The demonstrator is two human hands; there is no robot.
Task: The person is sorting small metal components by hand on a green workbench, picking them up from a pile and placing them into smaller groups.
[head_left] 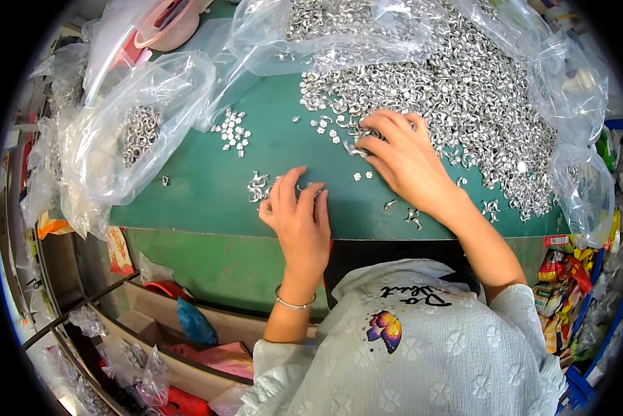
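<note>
A large heap of small curved silver metal pieces, perhaps clasps, covers the far right of the green tabletop. My right hand is at the heap's near left edge, its bent fingers closed over a few pieces, partly hidden under the fingertips. Left of it, my left hand rests on the table with fingers curved and apart. A cluster of curved pieces lies against its outer side, and bits of metal show between its fingers. Small blocky silver pieces form a loose group farther back.
At left, a clear plastic bag holds more silver pieces. Plastic sheeting edges the heap. A pink basket stands at the far left. Below the table's front edge is a compartmented drawer; colourful packets lie at right.
</note>
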